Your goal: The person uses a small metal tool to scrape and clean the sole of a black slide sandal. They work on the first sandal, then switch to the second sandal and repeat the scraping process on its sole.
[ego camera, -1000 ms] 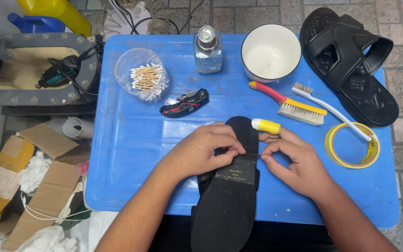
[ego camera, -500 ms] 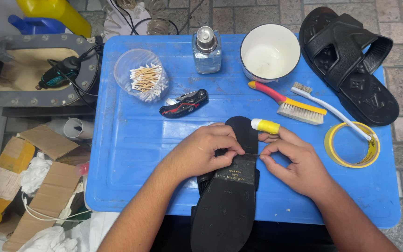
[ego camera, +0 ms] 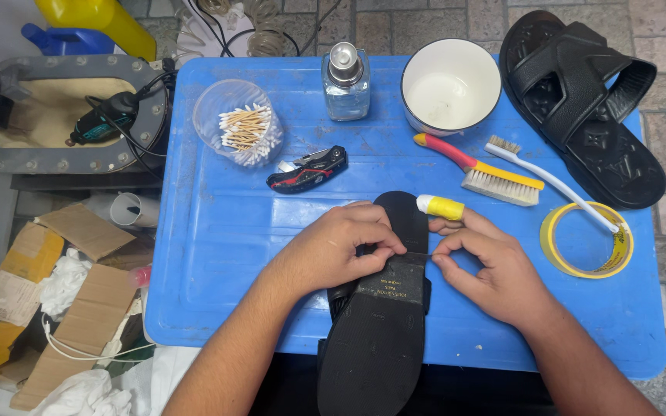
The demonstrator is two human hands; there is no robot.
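A black sandal (ego camera: 379,323) lies sole-up on the blue table (ego camera: 217,231), its heel hanging over the near edge. My left hand (ego camera: 341,246) grips the sandal at its middle, thumb and fingers pinched on the sole. My right hand (ego camera: 487,262) pinches the same spot from the right side, fingertips on the sole's edge. A small white and yellow tube (ego camera: 441,206) lies just beyond my right hand, next to the sandal's toe.
The matching black sandal (ego camera: 580,100) lies upright at the far right. Also on the table: white bowl (ego camera: 450,85), clear bottle (ego camera: 346,81), cotton-swab cup (ego camera: 240,131), folding knife (ego camera: 307,169), scrub brush (ego camera: 487,173), toothbrush (ego camera: 556,185), yellow tape roll (ego camera: 586,240). Cardboard (ego camera: 40,293) litters the floor on the left.
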